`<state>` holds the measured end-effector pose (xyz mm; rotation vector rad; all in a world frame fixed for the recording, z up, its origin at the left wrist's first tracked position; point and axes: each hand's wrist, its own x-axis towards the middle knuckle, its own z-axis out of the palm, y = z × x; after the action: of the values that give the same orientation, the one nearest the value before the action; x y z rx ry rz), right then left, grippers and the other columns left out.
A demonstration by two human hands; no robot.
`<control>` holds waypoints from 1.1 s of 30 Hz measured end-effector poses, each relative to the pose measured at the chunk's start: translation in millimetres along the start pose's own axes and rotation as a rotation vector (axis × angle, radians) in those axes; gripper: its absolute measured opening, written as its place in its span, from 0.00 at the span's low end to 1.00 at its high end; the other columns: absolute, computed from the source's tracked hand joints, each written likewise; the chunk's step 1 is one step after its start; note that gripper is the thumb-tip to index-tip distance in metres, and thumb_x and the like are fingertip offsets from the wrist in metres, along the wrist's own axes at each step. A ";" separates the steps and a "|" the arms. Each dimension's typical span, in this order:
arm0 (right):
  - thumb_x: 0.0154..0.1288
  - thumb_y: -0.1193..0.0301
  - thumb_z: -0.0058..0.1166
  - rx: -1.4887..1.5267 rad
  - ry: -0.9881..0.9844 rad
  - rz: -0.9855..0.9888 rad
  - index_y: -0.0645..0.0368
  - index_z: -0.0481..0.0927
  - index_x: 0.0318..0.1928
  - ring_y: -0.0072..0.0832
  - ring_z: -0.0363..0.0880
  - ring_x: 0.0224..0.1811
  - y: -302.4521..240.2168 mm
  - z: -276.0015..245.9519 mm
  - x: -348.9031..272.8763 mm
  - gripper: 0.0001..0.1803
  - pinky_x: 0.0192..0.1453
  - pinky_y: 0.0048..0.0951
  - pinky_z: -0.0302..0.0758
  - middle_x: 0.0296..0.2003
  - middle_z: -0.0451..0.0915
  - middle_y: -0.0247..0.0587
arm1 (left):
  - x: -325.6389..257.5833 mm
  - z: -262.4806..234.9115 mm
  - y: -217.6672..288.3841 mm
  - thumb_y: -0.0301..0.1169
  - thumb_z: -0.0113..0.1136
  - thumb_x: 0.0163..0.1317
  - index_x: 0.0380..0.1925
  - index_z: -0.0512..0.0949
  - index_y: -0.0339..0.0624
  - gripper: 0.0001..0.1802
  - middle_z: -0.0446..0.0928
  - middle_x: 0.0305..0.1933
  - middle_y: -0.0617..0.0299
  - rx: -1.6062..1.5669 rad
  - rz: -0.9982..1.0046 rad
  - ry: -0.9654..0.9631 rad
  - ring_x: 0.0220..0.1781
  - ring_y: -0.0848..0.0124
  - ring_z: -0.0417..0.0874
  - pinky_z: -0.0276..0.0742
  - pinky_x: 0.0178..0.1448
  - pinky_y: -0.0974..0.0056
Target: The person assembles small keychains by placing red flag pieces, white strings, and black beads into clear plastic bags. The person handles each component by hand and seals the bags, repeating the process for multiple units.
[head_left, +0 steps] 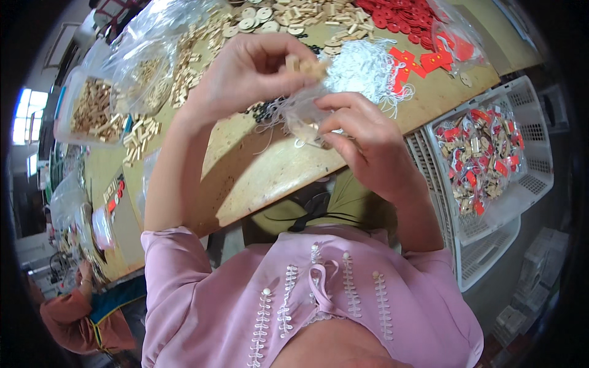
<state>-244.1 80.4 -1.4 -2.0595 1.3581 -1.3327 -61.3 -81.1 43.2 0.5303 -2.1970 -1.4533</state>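
Your left hand [242, 76] is pinching a small cluster of pale wooden pieces [305, 66], right at the top of a clear plastic bag [300, 116], and your right hand [368, 129] has that bag gripped between thumb and fingers, out over the surface [264, 178]! Just behind, black beads [265, 115] lie scattered; next comes a heap of white strings [359, 70], with red cards [434, 61] beside it. Off to your right, a white crate [540, 132] holds filled bags [478, 159]. Farther back, wooden discs [254, 18] and red discs [396, 15] spread out!
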 end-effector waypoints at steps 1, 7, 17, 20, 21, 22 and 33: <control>0.62 0.83 0.62 -0.017 0.011 -0.038 0.63 0.82 0.41 0.46 0.84 0.53 -1.5 2.5 2.2 0.07 0.54 0.38 0.81 0.52 0.82 0.51 | -15.9 3.2 4.8 0.31 0.74 0.66 0.42 0.88 0.40 0.09 0.76 0.29 0.78 0.015 0.017 0.003 0.31 0.88 0.72 0.66 0.33 0.77; 0.62 0.82 0.63 -0.019 -0.079 -0.084 0.63 0.82 0.41 0.45 0.83 0.52 -19.1 15.4 7.5 0.07 0.54 0.38 0.81 0.51 0.81 0.49 | -64.8 6.0 22.3 0.26 0.75 0.60 0.43 0.86 0.42 0.11 0.80 0.35 0.70 0.469 0.102 0.038 0.30 0.84 0.77 0.70 0.31 0.73; 0.65 0.82 0.60 -0.006 -0.163 -0.138 0.65 0.80 0.41 0.46 0.83 0.51 -32.2 31.0 9.7 0.05 0.56 0.39 0.80 0.52 0.80 0.52 | -105.4 14.9 21.5 0.26 0.73 0.60 0.46 0.85 0.41 0.13 0.80 0.31 0.63 0.244 0.181 0.330 0.28 0.78 0.80 0.79 0.34 0.70; 0.63 0.83 0.61 0.023 -0.193 -0.106 0.63 0.82 0.41 0.42 0.84 0.55 -35.5 25.5 11.4 0.06 0.58 0.36 0.80 0.55 0.82 0.47 | -115.3 4.7 31.8 0.33 0.74 0.60 0.44 0.86 0.42 0.14 0.79 0.37 0.59 0.509 0.230 0.252 0.39 0.67 0.82 0.78 0.45 0.62; 0.64 0.83 0.61 0.040 -0.194 -0.112 0.63 0.82 0.41 0.41 0.84 0.55 -35.1 22.1 12.2 0.06 0.58 0.36 0.80 0.54 0.83 0.47 | -111.2 3.9 30.3 0.35 0.74 0.60 0.44 0.86 0.43 0.14 0.79 0.38 0.58 0.581 0.330 0.221 0.42 0.64 0.82 0.78 0.48 0.60; 0.64 0.83 0.61 0.057 -0.192 -0.117 0.62 0.82 0.41 0.41 0.84 0.55 -34.9 21.9 13.2 0.06 0.58 0.36 0.80 0.54 0.83 0.47 | -114.8 9.7 27.1 0.37 0.73 0.60 0.42 0.86 0.44 0.13 0.78 0.41 0.56 0.478 0.222 0.179 0.47 0.57 0.80 0.74 0.53 0.56; 0.67 0.80 0.61 0.343 -0.213 0.051 0.61 0.85 0.43 0.31 0.81 0.56 0.9 -30.4 28.7 0.05 0.62 0.33 0.76 0.48 0.85 0.39 | -69.9 41.3 11.4 0.25 0.66 0.64 0.36 0.85 0.37 0.04 0.81 0.42 0.57 0.190 0.401 0.127 0.40 0.65 0.83 0.79 0.44 0.64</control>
<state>-267.0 61.8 28.3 -1.8598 1.0062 -1.1892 -27.7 -7.8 28.6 0.2148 -2.1930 -0.9839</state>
